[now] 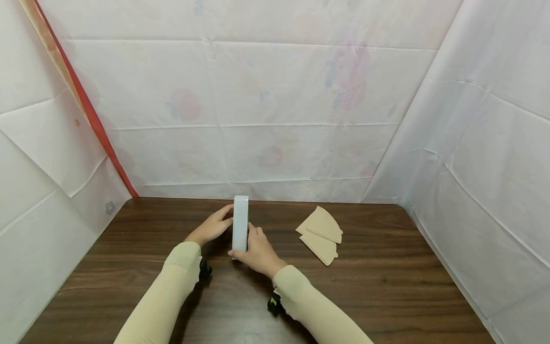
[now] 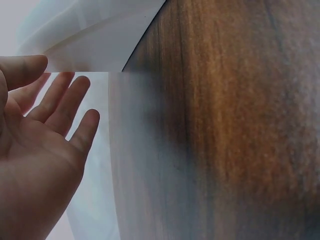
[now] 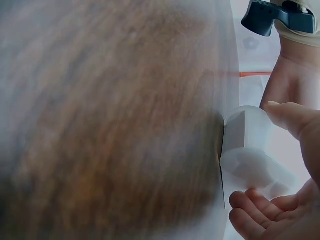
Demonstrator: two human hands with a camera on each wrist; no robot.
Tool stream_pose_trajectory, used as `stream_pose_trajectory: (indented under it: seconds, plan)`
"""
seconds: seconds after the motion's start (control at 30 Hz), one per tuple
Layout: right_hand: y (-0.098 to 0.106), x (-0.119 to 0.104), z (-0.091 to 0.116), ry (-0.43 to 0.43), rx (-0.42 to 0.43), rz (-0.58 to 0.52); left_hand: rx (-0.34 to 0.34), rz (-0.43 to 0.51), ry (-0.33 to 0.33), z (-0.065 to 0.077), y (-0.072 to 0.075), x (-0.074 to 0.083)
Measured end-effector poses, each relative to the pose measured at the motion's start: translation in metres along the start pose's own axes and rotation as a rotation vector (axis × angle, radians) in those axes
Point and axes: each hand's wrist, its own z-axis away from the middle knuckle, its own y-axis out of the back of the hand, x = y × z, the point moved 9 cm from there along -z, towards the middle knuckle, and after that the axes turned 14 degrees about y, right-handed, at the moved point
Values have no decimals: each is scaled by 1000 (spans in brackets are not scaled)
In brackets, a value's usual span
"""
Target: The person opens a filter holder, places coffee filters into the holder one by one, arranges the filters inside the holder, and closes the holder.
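Observation:
A narrow white box [image 1: 240, 224] stands upright on the wooden table between both hands. In the right wrist view, the white box [image 3: 245, 135] shows a rounded, partly see-through side. My right hand [image 1: 259, 253] grips its lower part, thumb across the near edge and fingers along the right side. On the left side, my left hand [image 1: 212, 225] touches the box with loosely extended fingers. Its open palm [image 2: 42, 150] faces up in the left wrist view, the thumb by the box's edge. To the right lie cone-shaped paper coffee filters [image 1: 324, 227], tan and overlapping.
The dark wooden table [image 1: 386, 286] is bordered by a pale printed cloth [image 1: 275, 110] at the back and sides. A red strip [image 1: 92, 112] runs down the left rear corner. Black cameras [image 1: 275, 303] are strapped at both wrists.

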Motion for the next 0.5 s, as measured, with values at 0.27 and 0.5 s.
stream_pose_trajectory:
  seconds: [0.27,0.5]
  plan:
    - [-1,-1,-2,9,13,-5,5,15,-8,2,-1,0]
    - [-3,-1,-3,2,9,-9,4,32,2,1,-2,-3]
